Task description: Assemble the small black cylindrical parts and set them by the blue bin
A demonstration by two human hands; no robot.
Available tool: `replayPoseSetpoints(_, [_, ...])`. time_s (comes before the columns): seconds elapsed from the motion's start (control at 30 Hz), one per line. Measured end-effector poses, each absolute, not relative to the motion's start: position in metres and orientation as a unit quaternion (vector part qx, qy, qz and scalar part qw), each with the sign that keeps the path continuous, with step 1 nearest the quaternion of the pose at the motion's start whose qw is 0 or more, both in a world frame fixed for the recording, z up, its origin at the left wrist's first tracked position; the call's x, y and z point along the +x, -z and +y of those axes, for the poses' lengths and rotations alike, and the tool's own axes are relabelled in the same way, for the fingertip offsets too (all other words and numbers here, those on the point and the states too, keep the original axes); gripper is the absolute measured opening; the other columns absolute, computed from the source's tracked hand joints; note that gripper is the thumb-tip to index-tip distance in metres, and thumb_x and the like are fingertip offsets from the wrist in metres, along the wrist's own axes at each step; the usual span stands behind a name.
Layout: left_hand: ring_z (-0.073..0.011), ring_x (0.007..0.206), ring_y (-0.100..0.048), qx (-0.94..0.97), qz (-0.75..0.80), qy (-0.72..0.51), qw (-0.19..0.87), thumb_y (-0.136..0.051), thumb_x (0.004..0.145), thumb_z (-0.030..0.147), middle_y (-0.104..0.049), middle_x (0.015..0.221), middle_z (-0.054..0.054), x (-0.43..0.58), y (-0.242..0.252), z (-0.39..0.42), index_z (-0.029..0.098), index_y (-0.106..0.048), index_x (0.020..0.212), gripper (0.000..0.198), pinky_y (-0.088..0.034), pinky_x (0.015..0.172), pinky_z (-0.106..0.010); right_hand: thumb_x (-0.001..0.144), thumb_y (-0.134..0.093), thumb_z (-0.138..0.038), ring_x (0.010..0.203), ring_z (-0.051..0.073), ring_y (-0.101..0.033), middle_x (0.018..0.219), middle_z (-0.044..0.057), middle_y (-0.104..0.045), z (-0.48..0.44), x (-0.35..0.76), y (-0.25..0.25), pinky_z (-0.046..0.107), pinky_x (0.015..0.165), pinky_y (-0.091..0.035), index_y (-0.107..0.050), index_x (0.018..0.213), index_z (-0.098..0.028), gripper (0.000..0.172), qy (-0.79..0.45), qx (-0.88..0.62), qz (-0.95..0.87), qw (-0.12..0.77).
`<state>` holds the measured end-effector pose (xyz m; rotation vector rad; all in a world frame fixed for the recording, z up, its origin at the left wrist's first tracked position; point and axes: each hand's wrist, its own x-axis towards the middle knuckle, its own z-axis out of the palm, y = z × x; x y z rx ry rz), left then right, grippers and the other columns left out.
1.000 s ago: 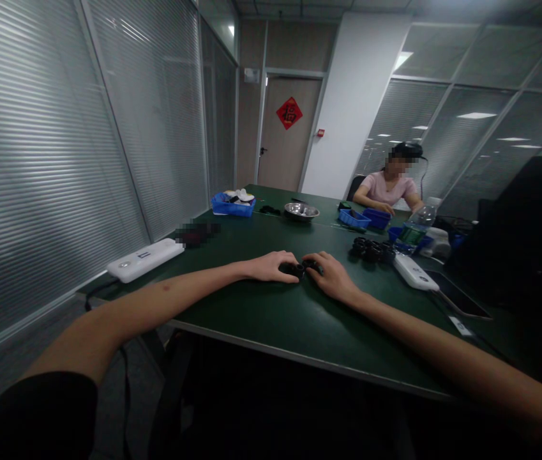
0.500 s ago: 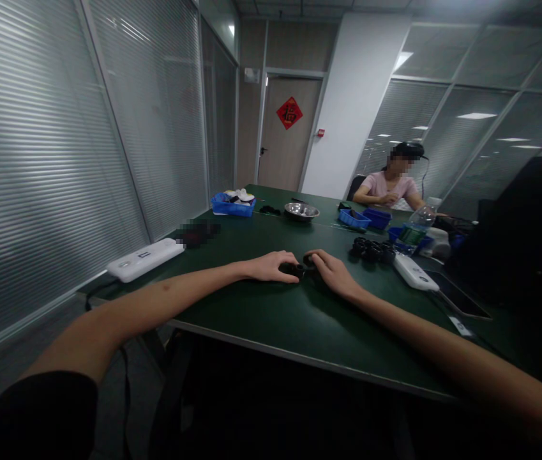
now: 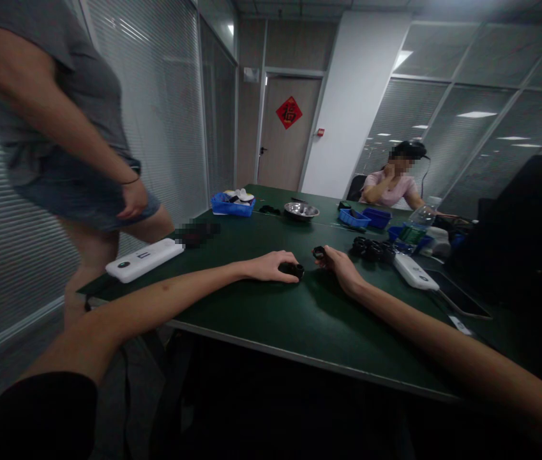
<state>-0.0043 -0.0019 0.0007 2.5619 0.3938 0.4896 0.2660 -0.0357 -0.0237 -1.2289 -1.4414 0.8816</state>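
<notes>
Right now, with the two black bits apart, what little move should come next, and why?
Maybe gently lower the small black piece onto the green table. The right grip has it by the fingertips, apart from the black part in the left grip, and green tabletop shows between them, so that seems an easy move.

From here: 2 handheld black parts (image 3: 300, 273), 4+ blue bins (image 3: 232, 207), 1 bowl (image 3: 302, 218), 2 white units (image 3: 149, 259), 1 at table's (image 3: 251, 313) left edge.
</notes>
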Motion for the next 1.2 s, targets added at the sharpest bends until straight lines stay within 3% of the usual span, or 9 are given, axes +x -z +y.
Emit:
replayPoseSetpoints(0.13, [-0.0237, 0.111, -0.059, 0.941, 0.145, -0.185, 0.244, -0.069, 0.091, 0.052, -0.066, 0.117, -0.008, -0.003, -0.001, -0.003, 0.019, -0.069, 0.117, 0.042, -0.043, 0.100, -0.037, 0.092, -0.057, -0.067, 0.076, 0.019, -0.061, 0.084, 0.005, -0.071, -0.042, 0.262, 0.019, 0.030, 0.072, -0.046, -0.070, 0.095, -0.017, 0.052, -0.338, -0.514, -0.614, 0.494])
replayPoseSetpoints(0.37, [-0.0237, 0.109, -0.059, 0.943, 0.141, -0.186, 0.238, -0.069, 0.092, 0.050, -0.066, 0.117, -0.008, -0.002, 0.001, -0.002, 0.018, -0.068, 0.120, 0.043, -0.044, 0.098, -0.036, 0.098, -0.062, -0.052, 0.100, 0.024, -0.065, 0.112, 0.006, -0.071, -0.075, 0.245, 0.001, 0.036, 0.086, -0.052, -0.068, 0.123, -0.024, 0.038, -0.182, -0.464, -0.749, 0.437])
replayPoseSetpoints(0.57, [-0.0242, 0.110, -0.059, 0.940, 0.147, -0.182, 0.250, -0.069, 0.092, 0.050, -0.065, 0.116, -0.008, -0.002, -0.002, -0.003, 0.018, -0.068, 0.121, 0.044, -0.044, 0.097, -0.036, 0.099, -0.064, -0.040, 0.095, 0.024, -0.064, 0.110, 0.009, -0.068, -0.086, 0.236, -0.002, 0.040, 0.086, -0.054, -0.067, 0.126, -0.024, 0.032, -0.073, -0.363, -0.863, 0.343])
replayPoseSetpoints(0.87, [-0.0237, 0.109, -0.058, 0.939, 0.151, -0.185, 0.248, -0.068, 0.092, 0.052, -0.064, 0.114, -0.007, -0.002, -0.002, -0.005, 0.019, -0.067, 0.123, 0.045, -0.044, 0.097, -0.035, 0.103, -0.056, -0.038, 0.108, 0.027, -0.065, 0.122, 0.011, -0.064, -0.087, 0.236, -0.001, 0.046, 0.098, -0.056, -0.063, 0.137, -0.028, 0.036, -0.031, -0.352, -0.888, 0.295])
replayPoseSetpoints(1.2, [-0.0219, 0.095, -0.060, 0.924, 0.215, -0.250, 0.195, -0.074, 0.085, 0.051, -0.064, 0.103, -0.007, 0.002, 0.001, -0.009, 0.016, -0.065, 0.106, 0.042, -0.047, 0.083, -0.032, 0.103, -0.055, -0.034, 0.116, 0.030, -0.063, 0.129, 0.010, -0.064, -0.082, 0.235, 0.005, 0.049, 0.103, -0.054, -0.055, 0.148, -0.033, 0.044, 0.020, -0.366, -0.884, 0.289])
